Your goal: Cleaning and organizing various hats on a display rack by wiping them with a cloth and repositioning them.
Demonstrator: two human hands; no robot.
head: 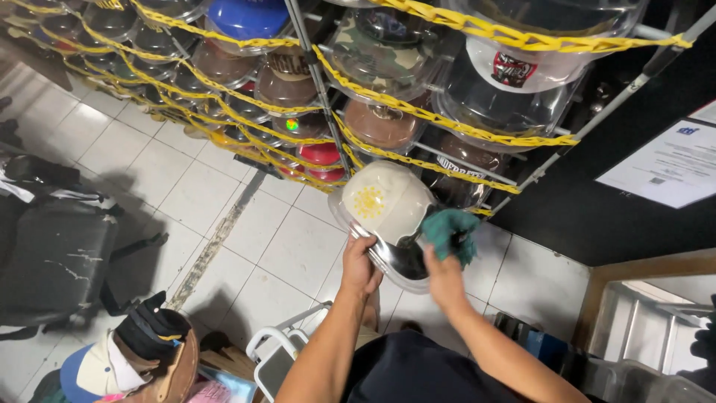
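Filling the top of the frame is the tall metal wire rack (321, 89) strung with yellow chain (447, 119), every shelf packed with clear plastic dome cases, each holding one cap: a blue one at top centre, a camouflage one beside it, a white one with a red patch to the upper right, brown and red ones lower down.

Below the rack, at frame centre, is the clear plastic dome case (388, 254) I am working on. Inside it sits a cream cap with a yellow sun-like emblem (380, 198). My left hand (359, 265) has its grip closed on the case's lower left rim, holding it steady in the air over the white tiled floor (246, 224). My right hand (446, 277) has its grip closed on a crumpled teal cloth (451, 231), pressed against the right side of the case.

I judge this to be the wiping step. The next stroke calls for a firm left hold while the cloth passes over the curved plastic.

At lower left, loose caps (127, 358) lie piled.
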